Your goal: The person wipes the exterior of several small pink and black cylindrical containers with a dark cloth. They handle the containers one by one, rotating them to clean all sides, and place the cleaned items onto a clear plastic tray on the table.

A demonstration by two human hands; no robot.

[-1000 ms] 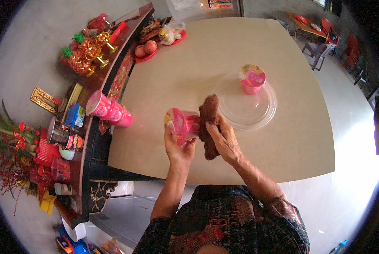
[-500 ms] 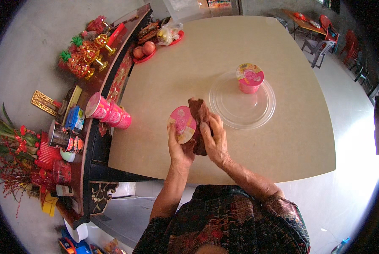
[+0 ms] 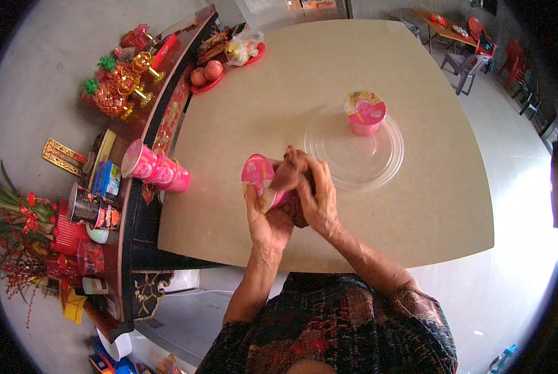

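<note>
My left hand point(image 3: 269, 227) grips a pink instant noodle cup point(image 3: 257, 172) with a pink and yellow lid, tilted above the near part of the table. A brown cloth point(image 3: 284, 176) is bunched in my right hand point(image 3: 319, 196) and pressed against the cup's right side. The cloth covers part of the cup and some fingertips. Farther right, another pink noodle cup point(image 3: 365, 113) stands upright on the back of a clear round plastic lid point(image 3: 353, 171).
The beige table point(image 3: 416, 212) spreads around my hands. Left of it, a dark cabinet point(image 3: 138, 221) bears stacked pink cups point(image 3: 156, 167), gold ornaments point(image 3: 143, 96) and a plant. Fruit point(image 3: 213, 70) sits on red plates at the far left corner. Chairs point(image 3: 469, 65) stand far right.
The cloth has shifted left over the cup's lid and side, with my right hand moving along. The cup has turned in my left hand. The view has moved slightly.
</note>
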